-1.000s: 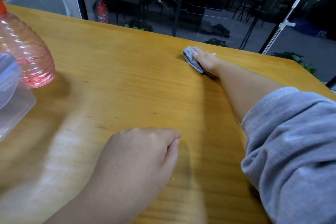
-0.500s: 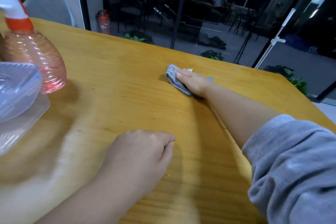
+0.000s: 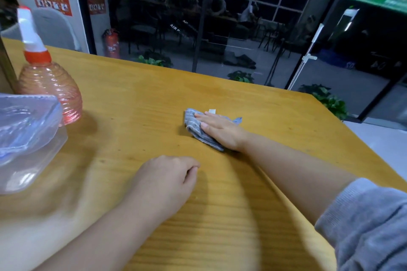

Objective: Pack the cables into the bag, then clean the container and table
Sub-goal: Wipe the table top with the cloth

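I have the grey cloth [image 3: 199, 131] pinned flat on the wooden table [image 3: 136, 99], a little right of centre and toward the far edge. My right hand [image 3: 220, 131] lies on it palm down, fingers stretched out; it presses the cloth and does not clasp it. My left hand [image 3: 166, 179] rests nearer to me as a loose fist with nothing in it that I can see. At the left edge stands the clear plastic container [image 3: 30, 145], its lid sitting askew on top, and just behind it, touching or nearly so, the pink spray bottle [image 3: 49, 88]. No bag or cables are in view, so I judge I am on the table-wiping step.

The risk I see is on the left: a broad sweep that way could strike the bottle, which is tall and looks easy to topple. The cloth could also bunch and slide out from under an open palm.
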